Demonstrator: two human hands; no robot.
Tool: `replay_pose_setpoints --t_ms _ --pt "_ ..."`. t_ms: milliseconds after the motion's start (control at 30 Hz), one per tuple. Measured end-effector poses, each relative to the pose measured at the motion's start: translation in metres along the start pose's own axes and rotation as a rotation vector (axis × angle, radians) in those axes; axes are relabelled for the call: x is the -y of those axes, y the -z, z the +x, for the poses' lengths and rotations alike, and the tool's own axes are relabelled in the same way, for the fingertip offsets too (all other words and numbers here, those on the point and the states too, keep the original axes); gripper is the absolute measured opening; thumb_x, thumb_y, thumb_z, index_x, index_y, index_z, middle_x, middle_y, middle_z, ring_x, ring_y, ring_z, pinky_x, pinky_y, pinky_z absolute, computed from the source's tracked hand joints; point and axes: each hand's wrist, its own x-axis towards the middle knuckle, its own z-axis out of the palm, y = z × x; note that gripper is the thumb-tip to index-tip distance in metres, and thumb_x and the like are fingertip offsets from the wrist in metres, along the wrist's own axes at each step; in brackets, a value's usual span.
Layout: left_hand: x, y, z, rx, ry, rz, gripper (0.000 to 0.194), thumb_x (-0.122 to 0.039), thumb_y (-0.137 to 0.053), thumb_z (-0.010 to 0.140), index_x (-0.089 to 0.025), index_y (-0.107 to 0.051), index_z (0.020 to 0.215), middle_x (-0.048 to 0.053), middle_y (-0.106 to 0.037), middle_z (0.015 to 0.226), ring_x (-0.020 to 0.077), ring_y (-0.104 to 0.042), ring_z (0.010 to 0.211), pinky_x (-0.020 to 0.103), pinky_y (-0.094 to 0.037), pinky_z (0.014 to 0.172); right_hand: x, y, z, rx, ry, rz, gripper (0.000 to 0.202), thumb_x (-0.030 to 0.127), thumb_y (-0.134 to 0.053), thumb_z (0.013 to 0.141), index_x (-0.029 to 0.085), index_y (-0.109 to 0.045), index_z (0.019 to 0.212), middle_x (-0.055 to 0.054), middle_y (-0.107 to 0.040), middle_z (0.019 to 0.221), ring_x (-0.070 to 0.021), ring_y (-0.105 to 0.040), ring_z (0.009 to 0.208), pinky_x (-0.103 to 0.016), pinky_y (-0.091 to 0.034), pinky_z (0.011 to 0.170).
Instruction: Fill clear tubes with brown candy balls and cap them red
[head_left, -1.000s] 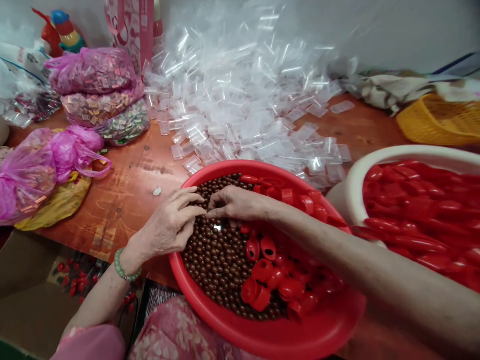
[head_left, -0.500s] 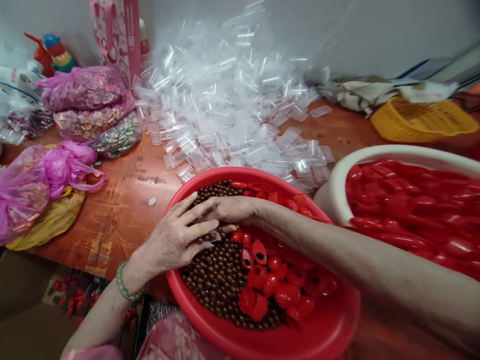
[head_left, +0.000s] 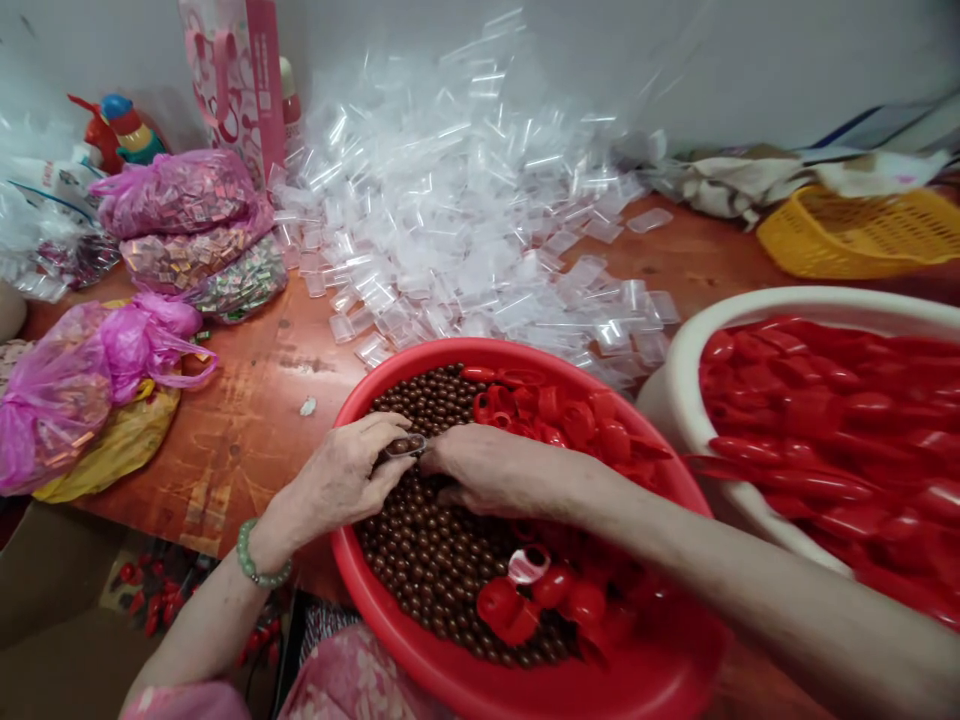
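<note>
My left hand, with a green bead bracelet at the wrist, pinches a small clear plastic case holding brown balls. My right hand is beside the case, fingers curled down at the brown balls; its fingertips are partly hidden, and whatever they hold cannot be made out. Both hands are over a red basin. Brown balls fill its left side, and glossy red plastic pieces lie along its right side.
Behind the basin rises a heap of clear plastic cases. Pink bags of small pieces sit at the left. A white tub of red parts is at the right, below a yellow basket. An open carton is at lower left.
My hands have drawn apart, and the clear case shows between them. The right hand has moved slightly down. Red pieces in the basin have shifted, and the view has moved slightly.
</note>
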Motion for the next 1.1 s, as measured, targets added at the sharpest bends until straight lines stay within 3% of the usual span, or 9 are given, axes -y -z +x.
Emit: replay_pose_setpoints --t_ms 67,233,300,433,600,700,833,967,1100 --pt "-0.003 0.001 0.002 -0.006 0.088 -0.107 0.016 -0.015 -0.056 0.088 -0.013 -0.066 0.100 0.010 -0.072 0.100 0.0181 -0.067 0.091 0.030 -0.054 0.083 0.000 0.001 0.001 0.001 0.011 0.010 0.026 0.002 -0.054 0.079 0.015 -0.074 0.090 -0.008 -0.073 0.088 -0.0204 -0.067 0.082 -0.025 -0.045 0.070" --pt "-0.013 0.002 0.004 -0.033 0.382 -0.573 0.018 -0.024 -0.061 0.085 -0.015 -0.067 0.100 0.005 -0.072 0.093 0.0147 -0.065 0.084 0.026 -0.050 0.078 -0.014 0.006 -0.004 -0.126 0.071 0.183 0.019 0.022 -0.055 0.091 0.017 -0.073 0.095 -0.005 -0.072 0.087 -0.0177 -0.065 0.078 -0.025 -0.044 0.071" --pt "-0.016 0.002 0.004 -0.030 0.425 -0.733 0.019 -0.026 -0.063 0.084 -0.015 -0.066 0.100 0.004 -0.070 0.092 0.0138 -0.064 0.085 0.025 -0.049 0.081 -0.022 0.007 -0.008 -0.209 0.096 0.243 0.019 0.024 -0.055 0.092 0.017 -0.073 0.096 -0.006 -0.071 0.089 -0.0186 -0.064 0.082 -0.028 -0.044 0.075" --pt "-0.022 0.000 0.003 -0.032 0.472 -0.829 0.019 -0.028 -0.064 0.084 -0.015 -0.063 0.098 0.003 -0.066 0.087 0.0116 -0.062 0.082 0.024 -0.048 0.081 -0.033 0.012 -0.020 -0.442 0.121 0.297 0.023 0.030 -0.053 0.093 0.017 -0.071 0.091 -0.008 -0.068 0.093 -0.0203 -0.061 0.087 -0.032 -0.046 0.080" --pt "-0.025 -0.005 0.002 0.059 0.536 -1.040 0.038 -0.045 -0.070 0.080 -0.014 -0.058 0.100 0.005 -0.064 0.089 0.0129 -0.064 0.076 0.025 -0.050 0.072 -0.030 0.020 -0.025 -0.660 0.171 0.501 0.023 0.029 -0.053 0.092 0.019 -0.069 0.104 -0.005 -0.069 0.102 -0.0177 -0.064 0.092 -0.030 -0.050 0.084" --pt "-0.023 -0.007 0.002 0.048 0.542 -1.067 0.042 -0.049 -0.071 0.078 -0.014 -0.058 0.097 0.004 -0.064 0.085 0.0113 -0.062 0.071 0.023 -0.048 0.068 -0.021 0.025 -0.023 -0.608 0.292 0.633 0.023 0.029 -0.054 0.092 0.018 -0.066 0.108 -0.006 -0.068 0.108 -0.0167 -0.065 0.095 -0.027 -0.052 0.081" --pt "-0.019 -0.008 0.000 0.127 0.493 -1.044 0.042 -0.050 -0.071 0.079 -0.013 -0.059 0.094 0.002 -0.061 0.075 0.0109 -0.059 0.068 0.023 -0.045 0.066 -0.010 0.033 -0.021 -0.435 0.394 0.692 0.016 0.026 -0.059 0.091 0.016 -0.067 0.100 -0.004 -0.067 0.096 -0.0126 -0.063 0.086 -0.022 -0.050 0.076" --pt "-0.016 -0.008 -0.002 0.173 0.484 -1.040 0.039 -0.048 -0.071 0.079 -0.013 -0.059 0.092 0.002 -0.061 0.076 0.0111 -0.058 0.069 0.024 -0.045 0.068 -0.008 0.038 -0.018 -0.337 0.411 0.683 0.012 0.024 -0.060 0.090 0.015 -0.066 0.091 -0.001 -0.065 0.085 -0.0098 -0.059 0.077 -0.019 -0.046 0.069" --pt "-0.014 -0.008 0.000 0.123 0.478 -1.048 0.035 -0.045 -0.072 0.079 -0.014 -0.059 0.089 0.001 -0.061 0.075 0.0103 -0.058 0.069 0.023 -0.046 0.069 -0.010 0.038 -0.019 -0.254 0.357 0.727 0.015 0.028 -0.056 0.091 0.014 -0.061 0.089 -0.001 -0.063 0.081 -0.0105 -0.056 0.073 -0.021 -0.044 0.065"
